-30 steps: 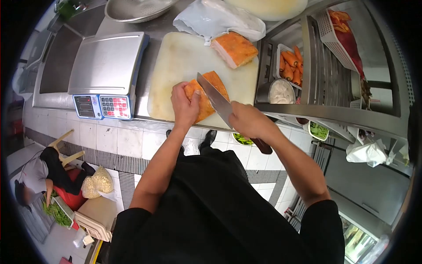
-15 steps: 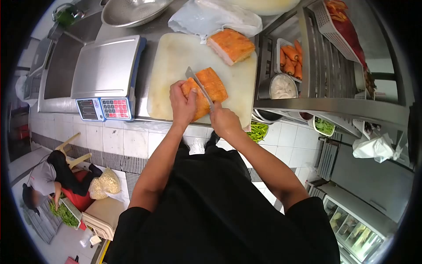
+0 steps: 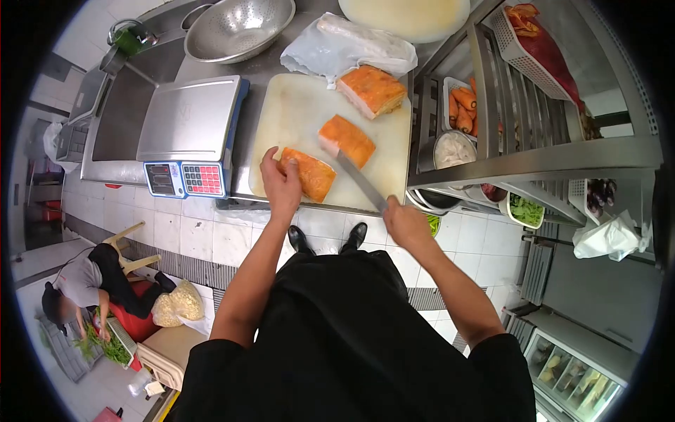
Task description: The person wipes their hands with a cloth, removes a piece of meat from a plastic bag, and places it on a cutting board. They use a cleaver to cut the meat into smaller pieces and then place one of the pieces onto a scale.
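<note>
My left hand grips the left edge of an orange-skinned piece of roast pork, thumb on its near side. In my right hand is a knife, held by its handle, its blade slanting up-left across the white cutting board. The tip touches or lies close to a second pork piece, which sits apart from the first. A larger pork block with pale cut sides rests at the board's upper right.
A digital scale stands left of the board, beside a sink. Behind are a metal colander and a plastic bag. A metal rack with carrots borders the right. Another person sits lower left with greens.
The two smaller pork pieces have come apart, the left one shifting left with my left hand. My right hand has drawn the knife right and toward me. The view has shifted.
</note>
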Available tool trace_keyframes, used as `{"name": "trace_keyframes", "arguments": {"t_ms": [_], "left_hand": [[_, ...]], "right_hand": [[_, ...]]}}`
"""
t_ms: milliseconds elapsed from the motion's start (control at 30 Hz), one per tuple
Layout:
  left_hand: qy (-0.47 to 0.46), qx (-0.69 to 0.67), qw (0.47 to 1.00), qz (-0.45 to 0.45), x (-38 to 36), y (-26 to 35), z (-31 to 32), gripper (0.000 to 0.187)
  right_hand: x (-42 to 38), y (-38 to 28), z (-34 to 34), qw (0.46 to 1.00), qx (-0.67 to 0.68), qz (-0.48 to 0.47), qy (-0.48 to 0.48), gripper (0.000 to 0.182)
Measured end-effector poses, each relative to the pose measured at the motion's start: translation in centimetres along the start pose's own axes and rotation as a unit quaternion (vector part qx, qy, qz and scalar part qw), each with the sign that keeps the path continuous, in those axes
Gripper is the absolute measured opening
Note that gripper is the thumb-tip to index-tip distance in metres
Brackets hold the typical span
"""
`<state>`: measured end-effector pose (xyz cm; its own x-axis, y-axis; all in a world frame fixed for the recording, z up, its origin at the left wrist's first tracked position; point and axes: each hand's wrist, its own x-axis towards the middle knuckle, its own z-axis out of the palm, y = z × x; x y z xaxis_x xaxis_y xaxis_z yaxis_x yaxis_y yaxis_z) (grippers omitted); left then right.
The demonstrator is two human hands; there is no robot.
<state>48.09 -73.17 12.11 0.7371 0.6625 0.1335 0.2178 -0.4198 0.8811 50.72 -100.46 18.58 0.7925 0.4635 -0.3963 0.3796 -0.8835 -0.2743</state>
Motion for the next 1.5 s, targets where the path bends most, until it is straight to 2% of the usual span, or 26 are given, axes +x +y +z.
{"name": "trace_keyframes", "arguments": {"t_ms": [100,200,233,267,300,333,367,400,467,500,567,600,667,700,767,800,867,900,933,1033,1133,1233,1333,1400,1467,1500], "left_hand": [[-0.066,-0.035,0.99,-0.122,0.1,0.1,-2.3,0.05],[-0.105,-0.042,0.989,-0.091,1.0,-1.6,-4.4,0.052],[-0.144,-0.014,0.986,-0.078,1.6,-0.9,-5.5,0.063],[-0.143,-0.011,0.987,-0.076,2.1,-0.1,-6.2,0.063],[-0.184,0.066,0.979,0.06,2.7,0.7,-6.7,0.07],[-0.22,0.143,0.945,0.193,3.2,1.8,-7.3,0.077],[-0.296,0.162,0.925,0.176,3.7,3.6,-7.7,0.088],[-0.293,0.165,0.925,0.175,3.8,4.0,-7.2,0.088],[-0.317,0.298,0.839,0.325,4.4,4.7,-6.2,0.085],[-0.316,0.301,0.838,0.328,5.0,4.9,-5.6,0.085],[-0.455,0.348,0.785,0.236,6.1,4.9,-4.4,0.078],[-0.455,0.352,0.782,0.242,6.2,4.8,-4.2,0.078],[-0.379,0.324,0.85,0.171,5.7,4.4,-4.0,0.073],[-0.382,0.328,0.846,0.177,5.0,3.8,-3.5,0.073],[-0.186,0.295,0.929,0.123,2.8,2.8,-2.7,0.075],[-0.188,0.297,0.928,0.126,1.9,2.8,-2.7,0.075],[-0.252,0.078,0.963,-0.059,0.0,3.6,-3.0,0.074],[-0.243,0.002,0.967,-0.07,-1.1,3.1,-3.1,0.064],[-0.243,0.006,0.968,-0.069,-1.7,2.2,-3.4,0.064],[-0.237,-0.032,0.963,-0.126,-3.4,0.2,-4.4,0.037],[-0.19,-0.039,0.97,-0.149,-4.8,-0.9,-5.1,0.034],[-0.16,-0.013,0.979,-0.122,-5.3,-1.6,-5.2,0.034],[-0.128,0.01,0.984,-0.123,-5.3,1.1,-4.8,0.033],[-0.096,0.018,0.992,-0.082,-4.9,2.0,-4.4,0.031],[-0.092,0.026,0.992,-0.085,-4.3,2.3,-4.1,0.029],[-0.076,0.037,0.995,-0.047,-3.9,2.4,-3.8,0.028]], "right_hand": [[2.5,1.1,-0.4,0.997,-0.019,0.032,0.069,0.02],[3.3,0.6,-1.9,0.995,-0.025,0.039,0.086,0.02],[2.9,0.1,-2.3,0.995,-0.009,0.03,0.092,0.019],[2.4,-0.2,-2.4,0.995,0.006,0.021,0.099,0.019],[2.1,-0.2,-2.1,0.995,0.008,0.019,0.099,0.019],[1.8,-0.1,-1.5,0.994,0.024,0.02,0.107,0.019],[1.6,0.0,-0.9,0.992,0.041,0.02,0.114,0.019],[1.6,0.2,-0.1,0.992,0.042,0.016,0.114,0.019],[1.6,0.5,0.8,0.995,0.045,0.027,0.084,0.019],[1.8,0.7,1.2,0.995,0.048,0.026,0.087,0.019],[1.8,0.8,1.2,0.995,0.057,0.032,0.082,0.019],[1.9,0.9,1.2,0.994,0.062,0.035,0.087,0.019],[2.0,0.9,1.1,0.994,0.065,0.054,0.076,0.02],[2.0,1.0,1.1,0.993,0.071,0.058,0.079,0.02],[1.7,1.1,1.2,0.991,0.081,0.066,0.084,0.02],[1.6,1.2,1.2,0.99,0.085,0.069,0.085,0.02],[1.5,1.3,1.1,0.989,0.099,0.075,0.084,0.021],[1.6,1.4,1.1,0.989,0.102,0.073,0.084,0.021],[1.7,1.5,1.1,0.989,0.102,0.07,0.081,0.021],[1.8,1.7,0.7,0.99,0.107,0.06,0.067,0.022],[2.2,2.0,0.1,0.991,0.115,0.04,0.049,0.023],[2.9,2.4,-0.4,0.993,0.116,0.02,0.027,0.025],[3.8,2.7,-0.5,0.993,0.115,-0.002,0.015,0.026],[4.4,2.8,-0.4,0.993,0.114,-0.016,0.016,0.027],[4.5,2.8,-0.1,0.992,0.123,-0.021,0.022,0.028],[4.3,2.8,0.0,0.992,0.122,-0.021,0.019,0.028]]}}
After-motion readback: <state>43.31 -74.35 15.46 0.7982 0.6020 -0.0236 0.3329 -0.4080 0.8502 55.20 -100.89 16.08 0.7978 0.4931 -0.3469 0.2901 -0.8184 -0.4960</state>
